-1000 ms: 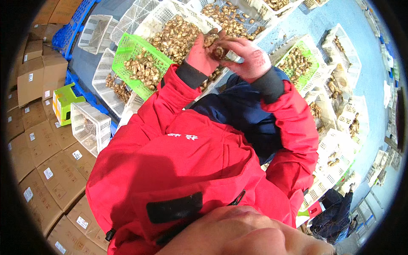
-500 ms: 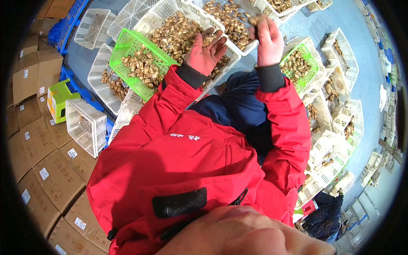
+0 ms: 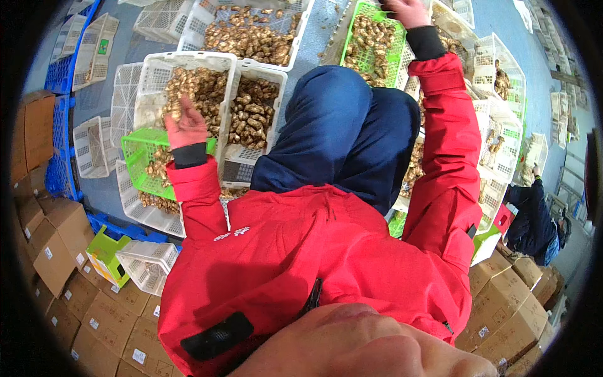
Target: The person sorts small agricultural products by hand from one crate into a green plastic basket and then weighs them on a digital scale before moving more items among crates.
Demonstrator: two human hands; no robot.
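Note:
My left hand point(image 3: 187, 127) reaches over a white plastic crate point(image 3: 147, 113), its fingers stretched toward brown-gold, knobbly tuber-like pieces point(image 3: 198, 88). No piece shows clearly in its grasp. Below that wrist sits a bright green basket point(image 3: 135, 160) with more pieces. At the top edge, my right hand point(image 3: 409, 11) is beyond a second green basket point(image 3: 347, 47), which is partly filled with the same pieces. The right fingers are dark and partly cut off, so whether they hold anything is hidden. Close to my knees, another white crate point(image 3: 280, 85) contains larger brown pieces.
A wide white crate of pieces point(image 3: 300, 38) stands ahead. Stacked white crates point(image 3: 516, 78) line my right side. Cardboard boxes point(image 3: 103, 320) and blue pallets point(image 3: 58, 151) are at left. Another person in dark clothes point(image 3: 529, 217) is at far right.
The view has shifted and my hands have spread apart. My left hand, which held a piece, has moved left over the crate; my right has gone farther right toward the top edge.

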